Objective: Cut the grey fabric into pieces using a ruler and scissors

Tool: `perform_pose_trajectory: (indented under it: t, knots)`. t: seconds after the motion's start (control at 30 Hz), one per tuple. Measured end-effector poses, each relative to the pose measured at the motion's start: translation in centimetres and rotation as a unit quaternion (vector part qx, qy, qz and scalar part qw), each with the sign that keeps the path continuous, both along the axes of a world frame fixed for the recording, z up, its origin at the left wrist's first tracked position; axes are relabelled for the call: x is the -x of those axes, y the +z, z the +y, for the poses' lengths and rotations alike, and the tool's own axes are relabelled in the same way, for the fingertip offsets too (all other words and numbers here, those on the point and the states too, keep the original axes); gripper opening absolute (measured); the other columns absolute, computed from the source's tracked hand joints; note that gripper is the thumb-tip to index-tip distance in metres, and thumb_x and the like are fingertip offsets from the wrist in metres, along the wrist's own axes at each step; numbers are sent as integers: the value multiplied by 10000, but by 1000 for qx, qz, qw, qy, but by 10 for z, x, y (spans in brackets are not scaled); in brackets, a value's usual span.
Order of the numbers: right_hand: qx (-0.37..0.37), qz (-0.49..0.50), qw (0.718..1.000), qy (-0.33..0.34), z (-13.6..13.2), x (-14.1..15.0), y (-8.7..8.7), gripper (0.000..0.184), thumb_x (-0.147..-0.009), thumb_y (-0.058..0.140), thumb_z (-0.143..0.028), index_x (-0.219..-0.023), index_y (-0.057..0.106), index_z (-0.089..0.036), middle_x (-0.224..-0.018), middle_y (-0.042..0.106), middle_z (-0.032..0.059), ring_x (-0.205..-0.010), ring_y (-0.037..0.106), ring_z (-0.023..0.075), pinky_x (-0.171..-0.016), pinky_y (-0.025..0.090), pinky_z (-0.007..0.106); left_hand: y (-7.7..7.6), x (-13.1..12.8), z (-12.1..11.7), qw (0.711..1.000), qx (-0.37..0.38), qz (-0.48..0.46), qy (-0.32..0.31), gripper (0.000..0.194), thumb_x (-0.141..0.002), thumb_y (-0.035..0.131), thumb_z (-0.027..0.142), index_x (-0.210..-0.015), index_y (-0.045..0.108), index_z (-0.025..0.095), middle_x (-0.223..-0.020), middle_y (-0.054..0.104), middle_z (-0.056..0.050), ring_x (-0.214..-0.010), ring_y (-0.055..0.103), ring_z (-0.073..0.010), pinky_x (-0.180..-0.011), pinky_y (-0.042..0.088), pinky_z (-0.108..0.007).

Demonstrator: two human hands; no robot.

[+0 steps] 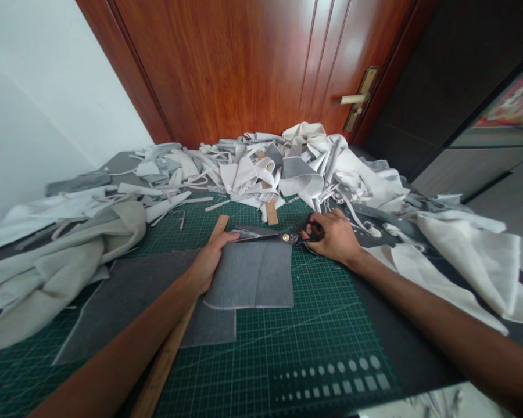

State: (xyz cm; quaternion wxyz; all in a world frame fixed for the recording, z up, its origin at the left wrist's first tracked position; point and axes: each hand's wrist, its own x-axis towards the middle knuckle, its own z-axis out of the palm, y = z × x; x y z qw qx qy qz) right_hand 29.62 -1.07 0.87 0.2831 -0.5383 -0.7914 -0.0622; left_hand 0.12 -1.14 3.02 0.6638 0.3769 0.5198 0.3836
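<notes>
My right hand [337, 237] is closed around the black handles of a pair of scissors [287, 237]. The blades point left and lie along the far edge of a grey fabric piece [255, 276]. At that piece's left edge, my left hand [207, 264] pinches the cloth, its fingertips close to the scissor tips. A larger grey fabric piece [131, 296] lies partly beneath it, flat on the green cutting mat [305, 337]. A long wooden ruler [168, 354] runs under my left wrist and forearm, partly hidden.
Cloth scraps [244, 174] are heaped at the back, with a second wooden ruler [271, 212] poking out. Beige cloth [78, 249] lies bunched at left, white cloth [470, 261] at right. Behind stands a wooden door [226, 69].
</notes>
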Motion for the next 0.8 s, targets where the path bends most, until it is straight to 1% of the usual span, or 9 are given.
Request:
perform_pose_trajectory:
  t: [0.17,0.3,0.37,0.43,0.5,0.6,0.67,0.73,0.8]
  knots:
    - [-3,-18,1000,-4,0,0,0,148,-811,600,-371,-844,560,-232,-729,688,15,-669,620,216,-802,362,381,2,0,-1,1000,20,-6,18,256,-654,733,410,-783,718,190,-627,700,-34,-526,632,-211,-560,498,-317]
    - [10,-5,1000,3,1,-1,1,155,-804,619,-360,-842,538,-234,-741,677,12,-683,612,216,-814,361,398,5,-2,-3,1000,25,-8,14,274,-641,729,409,-802,721,188,-624,697,-28,-523,626,-208,-560,492,-315]
    - [37,38,998,16,2,-2,-1,180,-782,648,-357,-809,515,-238,-714,645,-4,-662,583,200,-812,373,399,6,-2,-3,1000,22,-10,10,269,-635,729,406,-790,722,186,-625,696,-34,-542,633,-215,-566,492,-317]
    - [93,126,986,48,3,-3,-2,222,-775,665,-370,-774,481,-245,-687,586,-21,-639,537,178,-769,395,379,6,-2,-4,1000,16,-8,9,260,-629,731,403,-772,716,187,-636,701,-44,-578,651,-232,-581,496,-326]
    - [159,253,949,103,4,-2,-4,257,-809,635,-436,-780,457,-253,-713,532,-18,-666,503,177,-730,417,360,6,-2,-4,1000,11,-3,11,254,-623,734,403,-758,705,190,-647,704,-51,-594,658,-244,-595,499,-336]
    - [207,465,845,164,7,2,-3,294,-863,487,-558,-855,413,-273,-747,434,-13,-685,437,191,-722,450,371,5,-2,-4,1000,9,1,13,253,-617,740,409,-739,692,193,-652,703,-52,-583,652,-242,-600,496,-342]
    - [217,561,784,153,9,3,-1,297,-863,406,-574,-870,370,-279,-743,363,-17,-646,377,193,-699,461,380,5,-2,-4,1000,10,-7,10,253,-610,745,404,-737,696,191,-667,710,-52,-585,655,-239,-605,502,-344]
    - [216,599,762,122,12,3,1,305,-866,351,-581,-852,350,-276,-741,339,-10,-629,354,197,-669,461,377,4,-3,-4,1000,10,-17,6,248,-605,746,394,-741,706,191,-682,720,-50,-581,656,-235,-603,509,-345]
    - [215,598,765,105,16,1,1,327,-875,320,-598,-837,347,-274,-732,345,-5,-621,358,199,-656,470,380,4,-3,-4,1000,4,-16,5,232,-610,743,385,-739,712,194,-679,724,-49,-580,660,-236,-598,514,-345]
